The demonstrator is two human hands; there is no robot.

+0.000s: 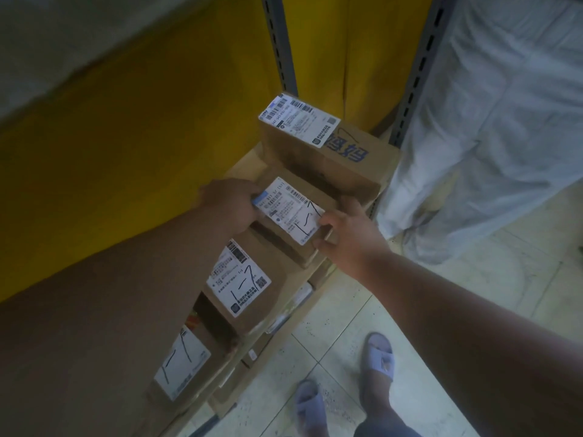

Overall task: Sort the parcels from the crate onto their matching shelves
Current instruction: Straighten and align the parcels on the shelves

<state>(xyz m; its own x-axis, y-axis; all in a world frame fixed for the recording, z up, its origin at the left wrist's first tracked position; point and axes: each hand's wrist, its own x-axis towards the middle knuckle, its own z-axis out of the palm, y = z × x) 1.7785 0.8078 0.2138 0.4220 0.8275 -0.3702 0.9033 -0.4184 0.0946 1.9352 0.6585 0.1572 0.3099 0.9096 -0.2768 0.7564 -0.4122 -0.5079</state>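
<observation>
A small brown cardboard parcel [288, 212] with a white label marked "1-7" in black pen lies in a row of parcels on a low shelf. My left hand [230, 205] grips its left end, fingers curled over the label's edge. My right hand [350, 238] holds its right corner, thumb on the label and fingers wrapped round the side. Behind it stands a larger box [340, 159] with blue printing and a barcode label. In front lie two more labelled boxes, the nearer-middle box [239, 279] and the nearest box [183, 362], both marked "1-7". The crate is not in view.
A yellow panel [142, 137] backs the shelf. Grey slotted metal uprights [279, 42] rise at the back. A white sack or sheet [492, 137] hangs to the right. More boxes lie under the row. My feet in pale slippers [378, 361] stand on the tiled floor.
</observation>
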